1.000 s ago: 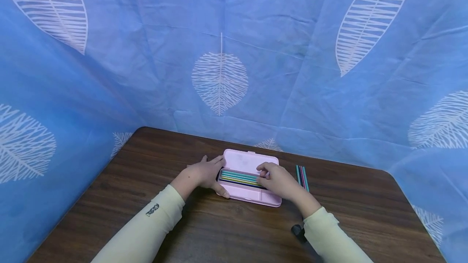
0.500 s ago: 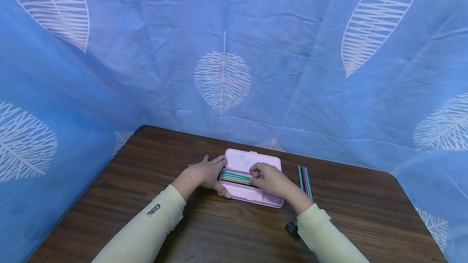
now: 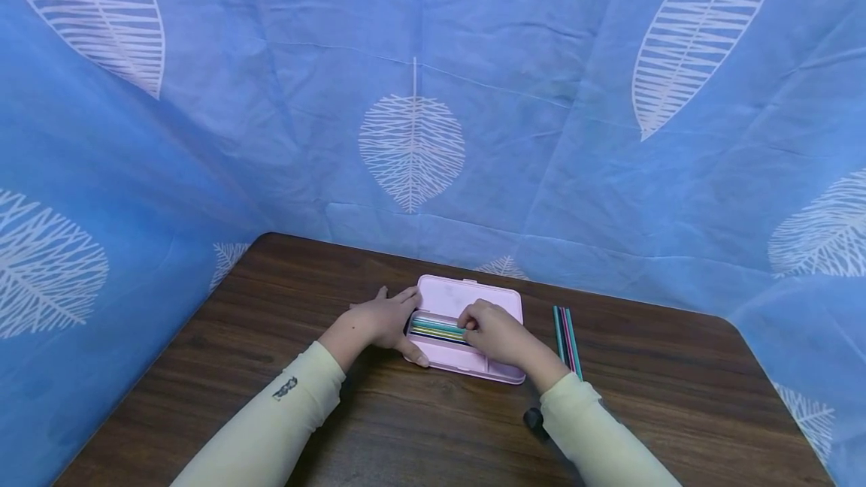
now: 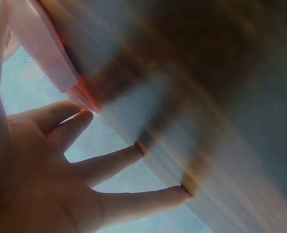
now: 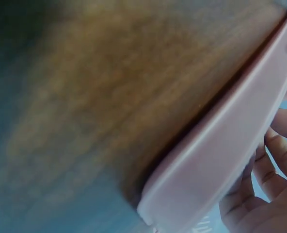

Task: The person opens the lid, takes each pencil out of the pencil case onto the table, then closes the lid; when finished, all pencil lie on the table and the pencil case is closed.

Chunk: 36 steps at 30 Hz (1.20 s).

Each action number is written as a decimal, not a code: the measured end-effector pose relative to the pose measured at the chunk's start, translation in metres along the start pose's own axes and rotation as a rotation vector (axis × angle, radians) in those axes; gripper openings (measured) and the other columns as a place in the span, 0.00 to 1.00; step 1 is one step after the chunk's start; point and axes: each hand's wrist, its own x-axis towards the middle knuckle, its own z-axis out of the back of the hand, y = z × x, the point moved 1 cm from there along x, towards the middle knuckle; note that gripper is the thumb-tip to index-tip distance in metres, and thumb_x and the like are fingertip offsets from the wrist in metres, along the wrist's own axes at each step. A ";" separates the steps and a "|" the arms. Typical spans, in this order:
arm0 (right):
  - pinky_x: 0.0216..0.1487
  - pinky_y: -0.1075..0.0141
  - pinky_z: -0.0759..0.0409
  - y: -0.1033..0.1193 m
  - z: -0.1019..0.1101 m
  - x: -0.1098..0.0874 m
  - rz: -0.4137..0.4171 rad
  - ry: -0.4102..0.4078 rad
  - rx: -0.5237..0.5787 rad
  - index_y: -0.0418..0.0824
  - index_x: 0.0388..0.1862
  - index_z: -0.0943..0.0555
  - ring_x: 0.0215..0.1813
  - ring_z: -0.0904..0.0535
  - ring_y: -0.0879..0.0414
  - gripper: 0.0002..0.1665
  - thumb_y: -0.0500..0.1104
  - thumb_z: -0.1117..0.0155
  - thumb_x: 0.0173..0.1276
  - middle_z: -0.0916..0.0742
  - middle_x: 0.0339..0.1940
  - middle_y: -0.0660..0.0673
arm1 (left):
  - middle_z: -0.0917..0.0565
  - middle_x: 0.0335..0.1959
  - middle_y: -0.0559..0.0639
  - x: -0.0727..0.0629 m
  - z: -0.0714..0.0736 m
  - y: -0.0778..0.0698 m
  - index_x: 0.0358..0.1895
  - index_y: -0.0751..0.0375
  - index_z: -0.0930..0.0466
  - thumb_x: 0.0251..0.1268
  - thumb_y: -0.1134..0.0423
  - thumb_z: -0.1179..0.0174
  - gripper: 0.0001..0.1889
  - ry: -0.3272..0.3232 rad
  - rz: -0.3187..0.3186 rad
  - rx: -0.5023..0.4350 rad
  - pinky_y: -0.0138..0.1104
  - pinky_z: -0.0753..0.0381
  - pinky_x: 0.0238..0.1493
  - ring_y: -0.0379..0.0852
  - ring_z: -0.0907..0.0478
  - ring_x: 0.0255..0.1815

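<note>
The pink case point(image 3: 455, 357) is seen on the tabletop point(image 3: 419, 427) near its far edge, lid point(image 3: 456, 294) laid back to the far side. A row of pencils point(image 3: 434, 331) is contained in it. The case's left end is spanned by the left hand point(image 3: 382, 324), grip spread wide, nothing clasped. The right hand point(image 3: 499, 333) is placed over the row's right end, fingers curled; whether a pencil is pinched cannot be told. Loose pencils point(image 3: 569, 337) are laid to the right.
</note>
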 end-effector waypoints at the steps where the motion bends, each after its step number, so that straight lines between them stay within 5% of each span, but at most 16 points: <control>1: 0.44 0.62 0.25 0.000 -0.001 0.001 0.005 -0.004 -0.020 0.40 0.41 0.13 0.37 0.27 0.58 0.05 0.32 0.32 0.70 0.19 0.34 0.49 | 0.51 0.92 0.45 0.000 0.000 0.000 0.88 0.49 0.48 0.50 0.25 0.25 0.66 0.000 0.001 -0.002 0.84 0.40 0.69 0.73 0.53 0.90; 7: 0.45 0.60 0.32 0.003 -0.004 0.003 0.021 -0.017 -0.112 0.42 0.37 0.14 0.36 0.32 0.55 0.05 0.33 0.31 0.70 0.22 0.31 0.51 | 0.52 0.92 0.43 -0.001 0.002 0.000 0.89 0.49 0.49 0.50 0.26 0.24 0.66 0.007 -0.001 -0.005 0.84 0.41 0.70 0.72 0.54 0.90; 15: 0.53 0.53 0.16 0.011 -0.010 0.000 0.131 -0.011 -0.370 0.42 0.45 0.14 0.42 0.21 0.52 0.05 0.36 0.36 0.79 0.14 0.41 0.47 | 0.52 0.92 0.43 -0.002 0.002 0.001 0.89 0.49 0.49 0.51 0.26 0.24 0.66 0.008 -0.005 0.002 0.83 0.40 0.71 0.72 0.54 0.90; 22: 0.63 0.54 0.14 0.011 -0.012 -0.004 0.175 0.010 -0.526 0.45 0.56 0.14 0.53 0.14 0.51 0.10 0.39 0.37 0.81 0.10 0.52 0.48 | 0.52 0.92 0.44 -0.001 0.002 0.001 0.89 0.48 0.49 0.52 0.26 0.26 0.65 0.007 -0.012 0.013 0.84 0.40 0.69 0.72 0.54 0.90; 28: 0.61 0.54 0.13 0.008 -0.013 -0.007 0.277 -0.012 -0.657 0.46 0.59 0.16 0.56 0.13 0.50 0.12 0.37 0.37 0.81 0.11 0.56 0.47 | 0.52 0.92 0.45 -0.001 0.002 0.000 0.89 0.48 0.49 0.52 0.26 0.25 0.65 0.008 -0.011 0.009 0.84 0.41 0.69 0.72 0.54 0.90; 36: 0.60 0.53 0.13 0.004 -0.013 -0.009 0.308 -0.010 -0.703 0.46 0.62 0.19 0.58 0.15 0.49 0.14 0.38 0.38 0.81 0.13 0.59 0.45 | 0.52 0.92 0.45 -0.003 0.002 -0.001 0.89 0.49 0.49 0.52 0.26 0.25 0.66 0.006 -0.006 0.009 0.83 0.40 0.70 0.71 0.53 0.90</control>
